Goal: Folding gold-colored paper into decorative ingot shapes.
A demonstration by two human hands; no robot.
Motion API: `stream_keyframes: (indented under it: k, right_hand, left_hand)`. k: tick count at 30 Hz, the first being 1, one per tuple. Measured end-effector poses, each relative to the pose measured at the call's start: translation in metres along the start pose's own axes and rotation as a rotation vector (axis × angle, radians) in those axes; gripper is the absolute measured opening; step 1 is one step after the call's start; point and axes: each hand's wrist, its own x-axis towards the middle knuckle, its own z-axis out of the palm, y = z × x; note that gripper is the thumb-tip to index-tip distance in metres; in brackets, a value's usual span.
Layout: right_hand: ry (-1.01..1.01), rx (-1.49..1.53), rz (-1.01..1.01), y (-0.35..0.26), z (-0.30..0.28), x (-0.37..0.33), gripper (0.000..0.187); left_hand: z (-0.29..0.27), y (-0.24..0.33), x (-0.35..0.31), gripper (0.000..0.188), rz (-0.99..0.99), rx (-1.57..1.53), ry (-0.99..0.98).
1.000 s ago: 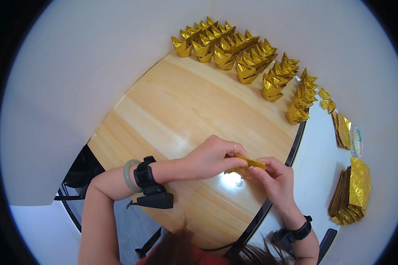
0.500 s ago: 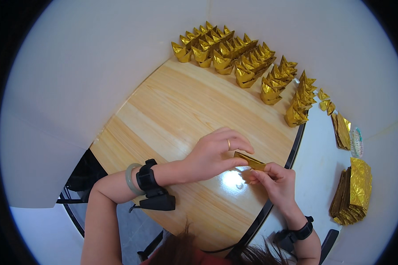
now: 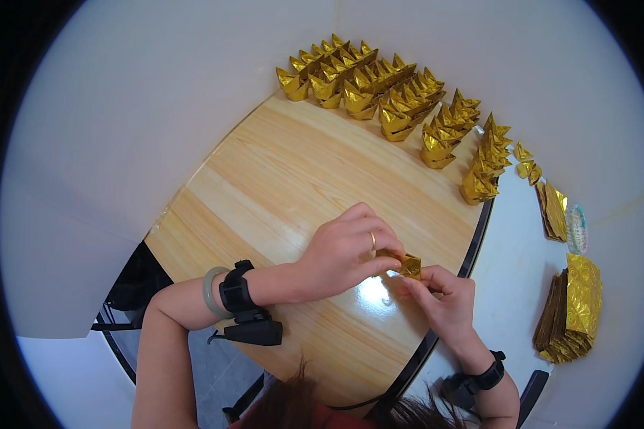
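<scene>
Between my two hands, just above the wooden tabletop, is a small piece of folded gold foil paper (image 3: 411,267). My left hand (image 3: 350,250) reaches across from the left and pinches the paper's left end between thumb and fingers. At its right end, my right hand (image 3: 447,297) grips with thumb and index finger. Part of the paper is hidden behind my left fingers. Boat-shaped gold paper ingots (image 3: 401,114) stand upright in several rows along the far side of the table.
The wooden tabletop (image 3: 286,171) meets a white surface (image 3: 508,257) at a dark edge on the right. On that surface lie a large stack of gold paper sheets (image 3: 583,307), a smaller stack (image 3: 551,211), small gold pieces (image 3: 528,169) and a clear plastic item (image 3: 577,230). Pale walls rise behind.
The folded paper has turned from a long flat strip into a shorter, more open shape between my fingers. My hands have drawn slightly closer, and my left fingers now close over its left end.
</scene>
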Motion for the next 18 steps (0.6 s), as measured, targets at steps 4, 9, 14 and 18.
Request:
stream_keyframes:
  k: [4, 9, 14, 18]
  right_hand:
    - [0.029, -0.061, -0.082, 0.000, 0.002, -0.001, 0.015]
    - [-0.047, 0.062, 0.065, -0.003, -0.007, 0.003, 0.019]
    - [-0.110, 0.706, 0.152, 0.009, -0.007, 0.010, 0.034]
    - [-0.323, 1.083, 0.132, 0.020, -0.002, 0.008, 0.040]
  left_hand:
    - [0.000, -0.001, 0.000, 0.016, -0.095, -0.092, -0.041]
    - [-0.001, 0.004, 0.001, 0.020, -0.684, -0.559, -0.079]
    - [-0.001, 0.002, 0.002, 0.017, -0.826, -0.915, -0.072]
    - [0.005, 0.000, -0.001, 0.016, -0.894, -1.080, -0.160]
